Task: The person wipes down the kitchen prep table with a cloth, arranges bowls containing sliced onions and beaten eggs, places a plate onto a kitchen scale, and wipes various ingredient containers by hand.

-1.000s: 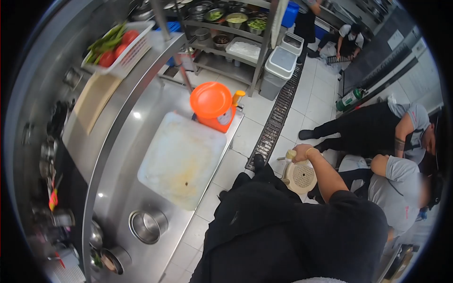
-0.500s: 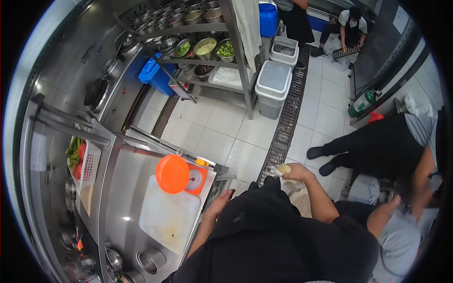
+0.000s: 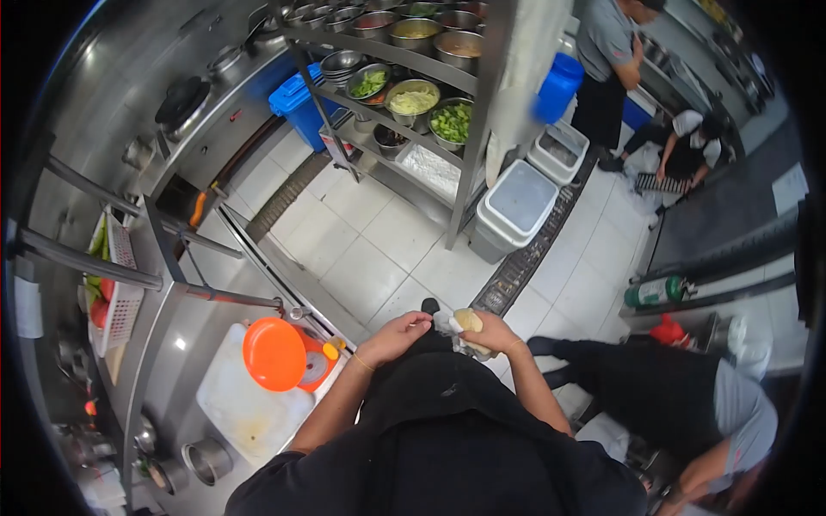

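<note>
I have a pale yellow, rounded item with crumpled clear wrapping (image 3: 469, 322) out in front of the dark-clothed body, seen over the floor near the end of a dark, slotted floor drain (image 3: 538, 254). My right hand (image 3: 497, 334) is closed around it. My left hand (image 3: 394, 337) is just beside, fingers curled toward the wrapping; I can't tell whether they pinch it. To the left I see an orange scale with a round pan (image 3: 274, 353) by a stained white cutting board (image 3: 231, 406) on a steel counter (image 3: 191, 320), and a round steel pot (image 3: 206, 462) near the board. Ahead I see a steel shelving rack (image 3: 469, 202) bearing metal bowls, one with chopped greens (image 3: 451, 123), and beside it a lidded grey bin (image 3: 518, 202). At lower right, a person in a grey shirt (image 3: 747, 413) bends over.
</note>
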Motion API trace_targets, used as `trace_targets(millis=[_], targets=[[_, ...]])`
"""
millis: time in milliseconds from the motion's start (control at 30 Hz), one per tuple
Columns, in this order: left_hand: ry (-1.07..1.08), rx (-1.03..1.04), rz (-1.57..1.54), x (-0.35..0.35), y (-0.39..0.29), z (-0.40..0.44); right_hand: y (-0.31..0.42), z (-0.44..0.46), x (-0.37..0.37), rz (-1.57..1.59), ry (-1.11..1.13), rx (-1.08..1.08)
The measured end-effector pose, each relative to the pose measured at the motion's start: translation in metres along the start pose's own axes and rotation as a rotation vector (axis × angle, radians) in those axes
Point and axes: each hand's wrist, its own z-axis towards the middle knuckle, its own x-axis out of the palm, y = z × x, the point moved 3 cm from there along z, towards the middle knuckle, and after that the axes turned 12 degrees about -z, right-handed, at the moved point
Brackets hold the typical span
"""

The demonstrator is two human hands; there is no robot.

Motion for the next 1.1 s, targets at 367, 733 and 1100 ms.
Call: trace_targets(millis=[367, 733, 1100], targets=[[-0.238, 0.263, -0.407, -0.104, -0.075, 0.129, 0.038, 0.113, -0.136, -0.227, 0.093, 0.104], [-0.463, 0.316, -0.556, -0.211, -0.151, 0.167, 0.104, 0.275, -0.177, -0.275, 0.134, -0.104], [-0.514, 0.385, -0.339, -0.321, -0.29, 0.215, 0.167, 0.461, -0.172, 0.187, 0.243, -0.22]])
